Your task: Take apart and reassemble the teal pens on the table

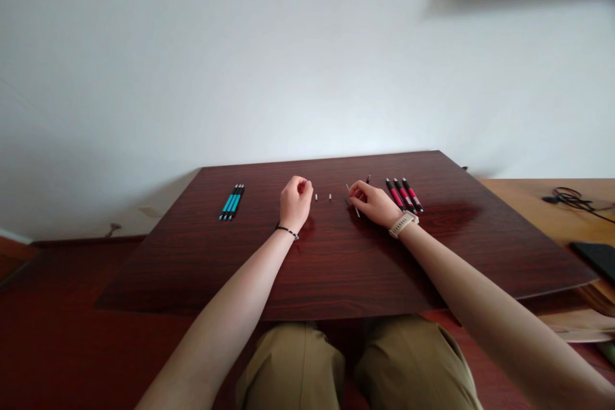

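Grey and slender, a rod (358, 212) shows beneath the right hand (376, 203), its grip narrow, hold unclear, above the reddish-brown wooden surface (336, 282); the left hand (294, 205) curls tight, contents hidden. Rod-handling seems underway; next calls for precise pinching.

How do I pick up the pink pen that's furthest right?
Probably pinch the furthest-right pink pen across its middle, coming from above: it's long, thin and lying down. Lean toward its right side, because the neighbouring pink pen lies on its left.
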{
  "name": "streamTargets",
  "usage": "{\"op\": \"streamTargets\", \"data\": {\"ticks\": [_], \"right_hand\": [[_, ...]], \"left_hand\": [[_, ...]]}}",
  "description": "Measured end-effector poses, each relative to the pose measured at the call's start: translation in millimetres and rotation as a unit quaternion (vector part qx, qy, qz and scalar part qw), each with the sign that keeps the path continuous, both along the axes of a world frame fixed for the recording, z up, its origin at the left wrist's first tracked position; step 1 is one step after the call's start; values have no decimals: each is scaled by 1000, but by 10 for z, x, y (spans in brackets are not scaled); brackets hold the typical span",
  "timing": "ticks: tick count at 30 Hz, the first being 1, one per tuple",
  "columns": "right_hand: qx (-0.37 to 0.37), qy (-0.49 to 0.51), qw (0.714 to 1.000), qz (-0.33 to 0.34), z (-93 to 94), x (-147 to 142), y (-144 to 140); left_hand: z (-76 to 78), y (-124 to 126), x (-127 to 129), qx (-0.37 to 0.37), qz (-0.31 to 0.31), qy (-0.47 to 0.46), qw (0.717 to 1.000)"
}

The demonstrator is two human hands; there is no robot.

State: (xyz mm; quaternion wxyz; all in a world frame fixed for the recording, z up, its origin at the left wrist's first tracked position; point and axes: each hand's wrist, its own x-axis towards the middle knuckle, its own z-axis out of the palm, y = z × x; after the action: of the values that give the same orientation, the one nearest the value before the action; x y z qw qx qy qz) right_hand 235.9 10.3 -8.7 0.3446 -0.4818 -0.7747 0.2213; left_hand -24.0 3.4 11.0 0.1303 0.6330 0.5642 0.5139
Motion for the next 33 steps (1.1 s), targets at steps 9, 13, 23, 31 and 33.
{"op": "streamTargets", "data": {"ticks": [9,13,23,31,33], "right_hand": [[25,-95,995,3,3,10,9],[30,-106,994,5,-13,18,25],[37,-108,993,28,-36,46,58],[50,-87,995,20,-15,34,30],[59,-74,995,14,3,26,21]], "left_hand": [[-23,61,-64,-6,23,-11,1000],[-35,78,-80,-2,18,-19,1000],[-37,102,-96,-1,23,-14,1000],[-57,101,-120,30,-32,103,994],[-68,89,-108,21,-43,151,987]]}}
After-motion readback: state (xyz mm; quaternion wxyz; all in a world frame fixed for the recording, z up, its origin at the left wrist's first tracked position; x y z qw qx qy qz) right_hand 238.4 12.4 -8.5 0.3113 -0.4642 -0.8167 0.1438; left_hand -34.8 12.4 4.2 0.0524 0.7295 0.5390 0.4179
